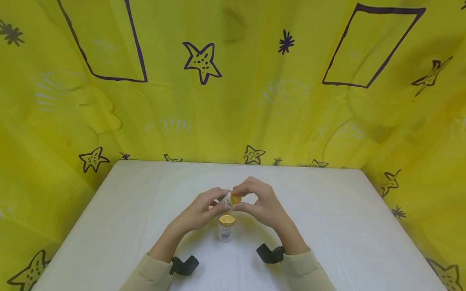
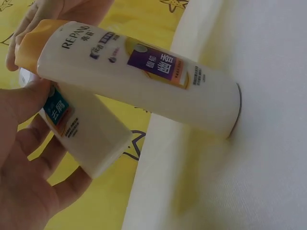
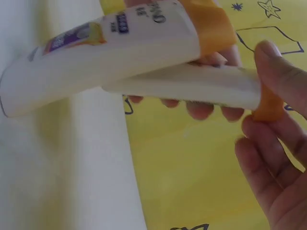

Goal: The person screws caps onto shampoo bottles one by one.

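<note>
My left hand [image 1: 204, 209] holds a white shampoo bottle [image 2: 98, 136] with a teal label, tilted and raised above the table. Thumb and fingers of my right hand [image 1: 261, 204] pinch that bottle's orange cap [image 3: 269, 103]. A second white shampoo bottle [image 2: 139, 72], with a purple label and an orange cap [image 1: 227, 220], stands upright on the table just in front of both hands. No hand grips this one. In both wrist views it partly covers the held bottle.
A white cloth covers the table [image 1: 327, 226]. Yellow curtains [image 1: 233, 101] with drawn starfish and frames hang behind and along the sides. Black wrist mounts [image 1: 185, 266] jut inward from both sleeves, above the table near the standing bottle.
</note>
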A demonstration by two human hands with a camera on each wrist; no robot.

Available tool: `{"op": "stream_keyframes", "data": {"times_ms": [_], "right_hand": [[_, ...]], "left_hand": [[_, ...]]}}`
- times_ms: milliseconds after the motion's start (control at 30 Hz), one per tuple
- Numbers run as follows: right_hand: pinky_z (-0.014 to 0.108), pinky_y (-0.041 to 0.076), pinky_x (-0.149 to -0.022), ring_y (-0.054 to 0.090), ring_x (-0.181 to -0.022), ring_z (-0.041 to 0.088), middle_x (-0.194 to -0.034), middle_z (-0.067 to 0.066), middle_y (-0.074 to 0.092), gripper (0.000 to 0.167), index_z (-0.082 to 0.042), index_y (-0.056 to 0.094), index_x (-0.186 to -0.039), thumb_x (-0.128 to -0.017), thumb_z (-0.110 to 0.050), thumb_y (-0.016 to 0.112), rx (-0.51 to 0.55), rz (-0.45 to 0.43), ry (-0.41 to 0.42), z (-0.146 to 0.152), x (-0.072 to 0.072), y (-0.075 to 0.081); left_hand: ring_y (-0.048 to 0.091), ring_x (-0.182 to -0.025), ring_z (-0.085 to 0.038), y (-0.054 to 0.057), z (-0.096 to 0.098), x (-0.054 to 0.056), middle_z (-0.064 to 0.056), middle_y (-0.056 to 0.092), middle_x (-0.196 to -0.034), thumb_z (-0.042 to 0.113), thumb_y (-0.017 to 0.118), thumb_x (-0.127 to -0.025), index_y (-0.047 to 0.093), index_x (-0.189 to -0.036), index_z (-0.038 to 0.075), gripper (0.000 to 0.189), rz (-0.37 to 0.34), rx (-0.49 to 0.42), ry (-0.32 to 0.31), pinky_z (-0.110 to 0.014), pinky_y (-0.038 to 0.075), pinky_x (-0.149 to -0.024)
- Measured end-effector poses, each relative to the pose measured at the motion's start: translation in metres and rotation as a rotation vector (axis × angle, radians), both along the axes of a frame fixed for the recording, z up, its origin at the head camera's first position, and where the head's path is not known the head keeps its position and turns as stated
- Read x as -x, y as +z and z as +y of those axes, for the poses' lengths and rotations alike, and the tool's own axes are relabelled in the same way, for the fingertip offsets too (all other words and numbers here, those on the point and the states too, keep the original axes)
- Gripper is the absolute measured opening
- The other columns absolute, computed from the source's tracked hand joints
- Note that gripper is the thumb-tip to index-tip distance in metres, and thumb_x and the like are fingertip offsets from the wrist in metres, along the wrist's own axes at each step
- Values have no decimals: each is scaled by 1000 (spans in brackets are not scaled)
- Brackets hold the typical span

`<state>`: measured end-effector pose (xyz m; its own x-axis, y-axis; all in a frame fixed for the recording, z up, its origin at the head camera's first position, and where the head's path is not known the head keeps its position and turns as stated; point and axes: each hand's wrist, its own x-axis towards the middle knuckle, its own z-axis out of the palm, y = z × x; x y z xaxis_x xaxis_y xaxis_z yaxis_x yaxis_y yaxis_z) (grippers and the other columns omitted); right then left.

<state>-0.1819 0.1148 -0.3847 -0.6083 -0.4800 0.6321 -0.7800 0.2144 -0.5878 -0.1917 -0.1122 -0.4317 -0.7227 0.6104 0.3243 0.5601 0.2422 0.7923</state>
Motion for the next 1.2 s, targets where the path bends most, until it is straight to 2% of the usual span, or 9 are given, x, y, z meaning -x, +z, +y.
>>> {"op": "stream_keyframes", "data": {"times_ms": [67, 200, 333, 500, 633, 967, 1100, 1200], "right_hand": [[35, 58, -74, 62, -83, 21, -90, 8, 68, 34, -3, 69, -96, -68, 2, 87, 10, -12, -33, -3, -1, 0], [37, 57, -68, 61, -80, 20, -89, 6, 66, 33, -5, 69, -95, -69, -4, 89, 45, -50, -99, -7, 4, -13], [34, 56, -65, 61, -77, 15, -91, 4, 66, 32, -10, 68, -96, -72, -11, 89, 73, -83, -171, -8, 8, -26], [30, 55, -63, 60, -74, 11, -90, -5, 65, 30, -15, 66, -94, -75, -20, 89, 105, -130, -262, -12, 6, -27], [27, 54, -62, 57, -72, 11, -86, -7, 64, 29, -15, 64, -91, -76, -22, 89, 130, -134, -337, -17, 2, -26], [24, 51, -59, 55, -67, 11, -77, -7, 62, 31, -15, 62, -87, -76, -26, 89, 151, -171, -430, -23, -3, -27], [28, 55, -62, 60, -74, 11, -87, -6, 65, 31, -14, 65, -93, -76, -26, 88, 138, -178, -399, -22, 0, -29], [31, 58, -66, 64, -82, 13, -98, -5, 67, 36, -12, 68, -106, -78, -24, 87, 120, -196, -350, -19, 5, -31]], "left_hand": [[60, -101, -14, 1, 1, -1, 2, 66, -115, 18, 62, -100, 61, -127, 14, 28, 38, -2, 31, -36, 56, -89], [58, -100, -11, 3, 4, -3, 6, 64, -110, 19, 64, -98, 63, -123, 16, 25, 105, 0, 82, -33, 56, -87], [54, -94, -10, 4, 7, -5, 8, 61, -103, 21, 65, -97, 63, -121, 16, 24, 210, 29, 145, -29, 53, -81], [50, -91, -12, 4, 11, -8, 8, 58, -100, 20, 69, -95, 62, -121, 16, 27, 327, 64, 223, -25, 49, -75], [50, -90, -13, 4, 13, -10, 7, 57, -99, 20, 71, -94, 62, -119, 15, 27, 398, 92, 261, -24, 46, -73], [46, -87, -8, 6, 16, -14, 8, 53, -94, 19, 72, -93, 63, -116, 15, 25, 492, 185, 336, -20, 45, -66], [46, -88, -9, 5, 15, -13, 7, 54, -95, 17, 73, -92, 63, -116, 15, 27, 508, 191, 372, -21, 45, -66], [50, -91, -10, 2, 14, -9, 6, 56, -98, 19, 73, -92, 62, -119, 16, 29, 458, 146, 411, -24, 49, -72]]}}
